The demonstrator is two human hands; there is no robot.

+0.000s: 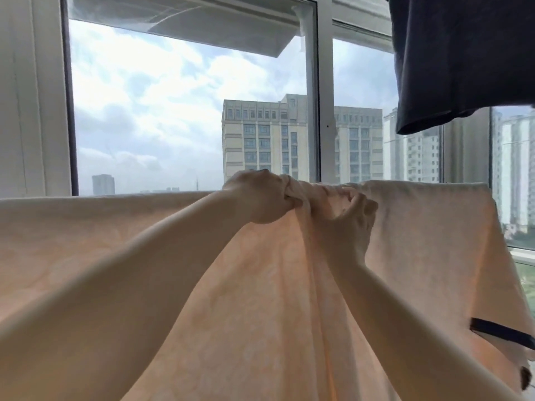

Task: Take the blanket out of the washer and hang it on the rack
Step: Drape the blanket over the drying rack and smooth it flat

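Note:
A pale peach blanket (121, 244) hangs spread across the view at chest height, its top edge running from the left border to the right side. The rack beneath that edge is hidden by the cloth. My left hand (260, 198) grips a bunched fold of the blanket at the top edge, near the middle. Just to its right, my right hand (351, 218) holds the same gathered fabric, fingers curled into it. Below the hands the blanket falls in long folds.
A dark garment (451, 59) hangs at the upper right, above the blanket's right end. Behind the blanket is a large window with a white frame (318, 91) and buildings outside. A black strap (500, 334) crosses the blanket's lower right edge.

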